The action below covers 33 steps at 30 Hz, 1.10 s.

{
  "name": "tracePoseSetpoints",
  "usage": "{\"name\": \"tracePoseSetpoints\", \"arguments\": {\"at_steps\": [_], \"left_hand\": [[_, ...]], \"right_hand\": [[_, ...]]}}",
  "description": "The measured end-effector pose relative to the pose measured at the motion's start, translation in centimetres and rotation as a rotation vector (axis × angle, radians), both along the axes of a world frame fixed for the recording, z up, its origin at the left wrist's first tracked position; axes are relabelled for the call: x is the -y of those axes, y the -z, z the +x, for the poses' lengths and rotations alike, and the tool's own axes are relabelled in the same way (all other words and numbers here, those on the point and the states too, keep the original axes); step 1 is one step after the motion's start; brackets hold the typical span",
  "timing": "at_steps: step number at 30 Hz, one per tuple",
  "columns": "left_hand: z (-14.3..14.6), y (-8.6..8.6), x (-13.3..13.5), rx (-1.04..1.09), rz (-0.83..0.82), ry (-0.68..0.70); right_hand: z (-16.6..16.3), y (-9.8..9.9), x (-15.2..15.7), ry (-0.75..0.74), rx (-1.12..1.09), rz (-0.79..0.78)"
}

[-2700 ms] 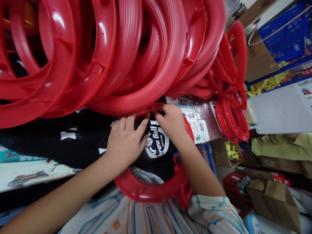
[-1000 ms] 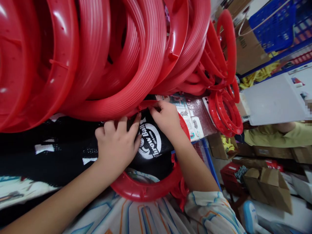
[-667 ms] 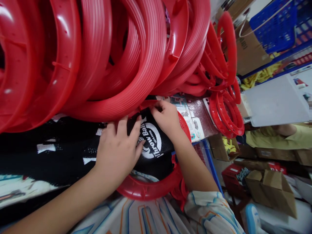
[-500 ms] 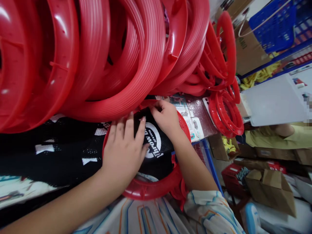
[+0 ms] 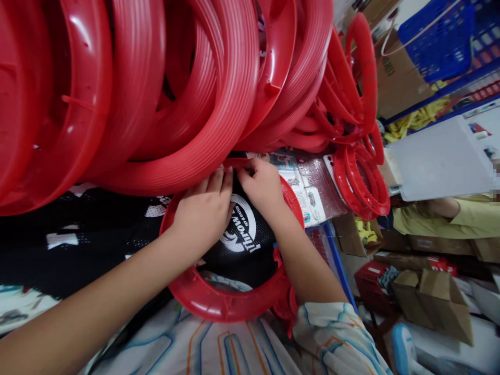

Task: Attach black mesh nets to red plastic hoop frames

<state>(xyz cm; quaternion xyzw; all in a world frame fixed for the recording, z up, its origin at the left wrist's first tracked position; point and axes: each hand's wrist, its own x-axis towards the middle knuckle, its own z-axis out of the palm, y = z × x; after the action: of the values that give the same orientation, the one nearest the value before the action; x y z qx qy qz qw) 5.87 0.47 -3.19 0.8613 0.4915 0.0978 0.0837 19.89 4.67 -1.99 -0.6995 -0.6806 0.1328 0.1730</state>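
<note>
A red plastic ring lies flat in front of me, with black mesh fabric across its middle. White lettering and a curved white print show on the fabric. My left hand lies over the ring's left side. Its fingers are drawn together and bent, pressing the fabric at the far rim; their tips are partly hidden. At that same far rim, just to the right, my right hand pinches the ring's edge between thumb and fingers. Whether fabric is also in that pinch cannot be made out.
Large red ribbed rings are stacked on edge just beyond my hands. More black printed fabric spreads to the left. Smaller red rings hang at the right by a blue frame edge. Cardboard boxes and a person's yellow sleeve are farther right.
My left hand has gone from spread flat to fingers drawn together, its tips moving right along the far rim towards my right hand. My right hand keeps its pinch with little movement.
</note>
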Motion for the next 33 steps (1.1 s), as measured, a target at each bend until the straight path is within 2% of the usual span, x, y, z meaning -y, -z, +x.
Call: {"name": "tracePoseSetpoints", "arguments": {"at_steps": [15,24,33], "left_hand": [[0.1,-0.4,0.0,0.004,-0.071,-0.046],[0.2,-0.5,0.0,-0.009,-0.07,-0.049],[0.2,-0.4,-0.1,0.0,-0.05,-0.045]], "right_hand": [[0.3,-0.8,0.0,0.022,0.136,-0.053],[0.2,-1.3,0.4,-0.035,0.089,-0.036],[-0.2,-1.0,-0.9,-0.007,0.206,-0.083]]}}
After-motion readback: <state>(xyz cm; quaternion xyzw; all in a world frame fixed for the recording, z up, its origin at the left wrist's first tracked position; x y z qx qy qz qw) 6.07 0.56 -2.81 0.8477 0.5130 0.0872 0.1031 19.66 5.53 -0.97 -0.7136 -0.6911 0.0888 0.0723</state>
